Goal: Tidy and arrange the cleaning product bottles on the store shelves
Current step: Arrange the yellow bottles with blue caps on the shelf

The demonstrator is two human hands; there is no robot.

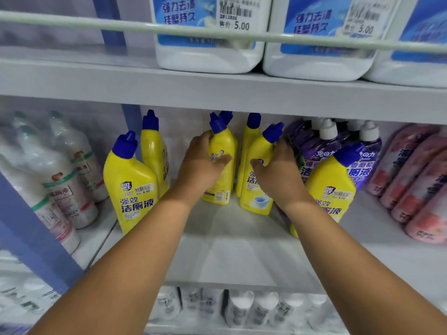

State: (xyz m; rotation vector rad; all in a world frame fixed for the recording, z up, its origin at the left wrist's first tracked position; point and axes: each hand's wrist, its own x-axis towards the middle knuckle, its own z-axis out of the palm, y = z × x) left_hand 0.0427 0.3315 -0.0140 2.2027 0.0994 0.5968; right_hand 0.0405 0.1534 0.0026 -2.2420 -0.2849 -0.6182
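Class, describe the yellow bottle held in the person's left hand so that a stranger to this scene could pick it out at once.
Find the middle shelf, under the large white jugs. In its yellow, blue-capped group, two bottles at the back are being held. The left-hand bottle is the one the left hand grips, and unlike its neighbours it shows its barcode side rather than the front label.

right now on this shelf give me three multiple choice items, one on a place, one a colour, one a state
1. The white jugs with blue labels stand:
A on the shelf above the yellow bottles
B on the floor
C beside the pink bottles

2. The caps of the yellow plastic bottles are:
A red
B blue
C green

3. The left hand:
A hangs idle
B grips a yellow bottle
C holds a cloth

Key: 1 A, the jugs sit on the upper board; 2 B, every yellow bottle's cap is blue; 3 B, its fingers wrap the bottle.
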